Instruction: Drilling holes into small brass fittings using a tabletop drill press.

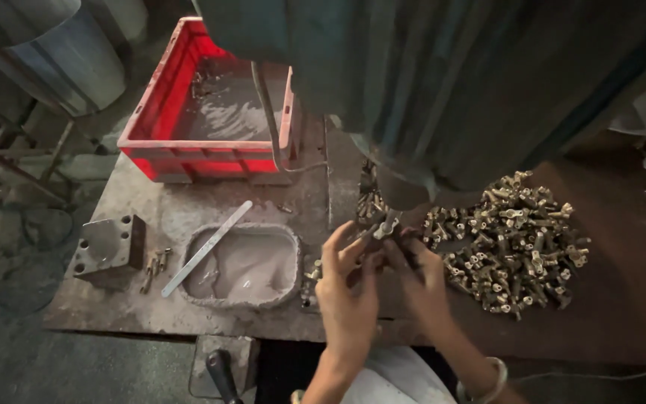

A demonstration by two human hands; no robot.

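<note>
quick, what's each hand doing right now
Left hand: fingers pinched on a small brass part under the machine head.
Right hand: fingers curled at the same spot; grip cannot be told.

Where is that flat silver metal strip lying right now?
In the head view, the flat silver metal strip lies slanted across the upper-left rim of the grey oval tray of cloudy liquid, left of both hands and in front of the red plastic crate.

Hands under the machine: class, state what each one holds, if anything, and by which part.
Both hands, left hand and right hand, pinch a small metal piece under the machine with their fingertips; which part of it cannot be told.
</note>
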